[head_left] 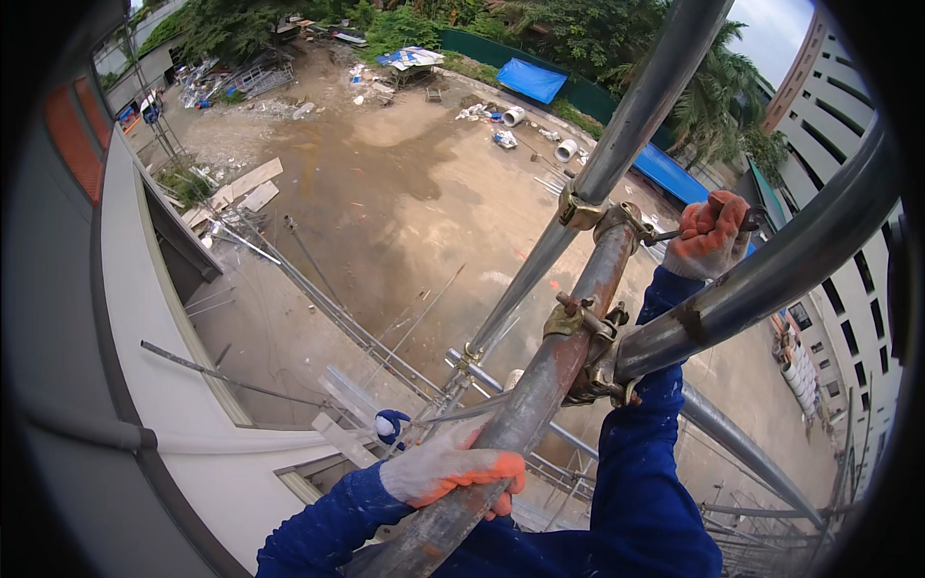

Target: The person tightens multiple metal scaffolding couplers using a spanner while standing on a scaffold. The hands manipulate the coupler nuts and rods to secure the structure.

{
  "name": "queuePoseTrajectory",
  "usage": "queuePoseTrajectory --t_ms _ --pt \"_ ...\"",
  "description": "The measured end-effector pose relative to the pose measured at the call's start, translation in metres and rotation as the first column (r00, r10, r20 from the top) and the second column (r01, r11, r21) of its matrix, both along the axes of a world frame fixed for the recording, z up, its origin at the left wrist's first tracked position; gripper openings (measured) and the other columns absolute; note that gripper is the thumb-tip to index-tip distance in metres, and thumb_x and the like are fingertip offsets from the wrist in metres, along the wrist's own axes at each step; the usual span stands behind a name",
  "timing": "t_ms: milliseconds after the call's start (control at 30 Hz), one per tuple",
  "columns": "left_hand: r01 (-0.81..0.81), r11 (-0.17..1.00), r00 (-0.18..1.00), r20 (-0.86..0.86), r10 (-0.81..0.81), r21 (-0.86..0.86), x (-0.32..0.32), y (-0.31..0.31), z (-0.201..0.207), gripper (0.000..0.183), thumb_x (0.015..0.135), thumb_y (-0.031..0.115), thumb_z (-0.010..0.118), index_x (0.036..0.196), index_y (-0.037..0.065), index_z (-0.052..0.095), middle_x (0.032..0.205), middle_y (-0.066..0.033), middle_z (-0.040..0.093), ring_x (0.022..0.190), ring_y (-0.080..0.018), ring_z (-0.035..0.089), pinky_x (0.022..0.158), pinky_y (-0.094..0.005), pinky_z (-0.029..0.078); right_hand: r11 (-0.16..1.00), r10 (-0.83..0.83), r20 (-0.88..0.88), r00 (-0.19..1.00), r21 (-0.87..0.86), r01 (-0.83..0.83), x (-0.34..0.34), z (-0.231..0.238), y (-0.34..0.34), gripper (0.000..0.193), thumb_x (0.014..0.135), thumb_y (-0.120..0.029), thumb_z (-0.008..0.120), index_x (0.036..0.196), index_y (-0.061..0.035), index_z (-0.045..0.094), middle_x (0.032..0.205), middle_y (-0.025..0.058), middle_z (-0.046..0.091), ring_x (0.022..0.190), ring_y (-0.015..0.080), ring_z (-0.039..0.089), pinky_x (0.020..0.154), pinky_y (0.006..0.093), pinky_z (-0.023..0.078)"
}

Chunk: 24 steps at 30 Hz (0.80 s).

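Observation:
My left hand (453,474), in a grey and orange work glove, is closed around the lower part of a rusty scaffold tube (540,395). My right hand (708,236), gloved alike, grips a dark wrench (661,237). The wrench reaches from my fist to a coupler (621,218) at the tube's upper end. Beside it, another coupler (581,207) is clamped round a long slanting scaffold pole (636,116). Lower on the rusty tube, a rusty clamp (599,366) sits by the end of a thick tube (771,275) on the right. Blue sleeves cover both arms.
Far below spreads a muddy yard (405,183) with concrete pipes (567,150) and blue sheeting (532,80). A person in a white helmet (390,424) is lower on the scaffold. A building wall (154,328) rises at left, and scaffold tubes (752,453) cross at lower right.

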<state>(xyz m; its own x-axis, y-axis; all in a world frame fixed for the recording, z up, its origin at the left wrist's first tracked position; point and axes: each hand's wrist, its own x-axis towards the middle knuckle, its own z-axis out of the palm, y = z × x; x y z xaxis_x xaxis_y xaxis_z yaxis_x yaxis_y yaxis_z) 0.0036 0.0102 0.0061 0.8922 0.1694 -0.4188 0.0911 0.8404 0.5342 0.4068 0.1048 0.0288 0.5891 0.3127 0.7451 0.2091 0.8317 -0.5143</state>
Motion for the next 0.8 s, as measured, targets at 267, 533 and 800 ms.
queuePoseTrajectory --t_ms 267,533,800 --pt "-0.014 1.000 0.999 0.031 0.013 0.008 0.000 -0.001 -0.004 0.055 0.088 0.021 0.063 0.131 0.003 0.034 0.095 -0.0151 0.062 0.076 -0.0212 0.066 0.064 -0.0337 0.056 0.986 -0.088 0.200 0.976 0.160 0.056 0.011 0.001 0.002 0.029 0.090 -0.037 0.061 0.091 -0.0088 0.055 0.054 -0.0046 0.034 0.043 0.0059 0.030 0.040 0.0232 0.031" --pt "-0.032 0.999 0.999 0.005 0.032 0.015 0.001 -0.004 -0.001 0.059 0.087 0.027 0.066 0.130 0.004 0.034 0.092 -0.0111 0.060 0.070 -0.0176 0.065 0.058 -0.0300 0.055 0.999 0.000 -0.051 0.999 -0.044 -0.002 -0.008 0.014 0.011 0.031 0.092 -0.039 0.058 0.088 -0.0084 0.055 0.052 -0.0052 0.033 0.039 0.0047 0.030 0.037 0.0238 0.025" --pt "-0.031 0.999 1.000 0.001 0.031 0.016 0.000 -0.002 -0.002 0.051 0.088 0.023 0.063 0.127 0.002 0.037 0.095 -0.0141 0.061 0.074 -0.0209 0.066 0.064 -0.0332 0.057 0.699 -0.181 -0.550 0.815 -0.655 -0.287 0.047 0.007 0.073 0.025 0.092 -0.027 0.054 0.077 -0.0073 0.057 0.049 -0.0023 0.036 0.038 0.0087 0.034 0.035 0.0284 0.028"
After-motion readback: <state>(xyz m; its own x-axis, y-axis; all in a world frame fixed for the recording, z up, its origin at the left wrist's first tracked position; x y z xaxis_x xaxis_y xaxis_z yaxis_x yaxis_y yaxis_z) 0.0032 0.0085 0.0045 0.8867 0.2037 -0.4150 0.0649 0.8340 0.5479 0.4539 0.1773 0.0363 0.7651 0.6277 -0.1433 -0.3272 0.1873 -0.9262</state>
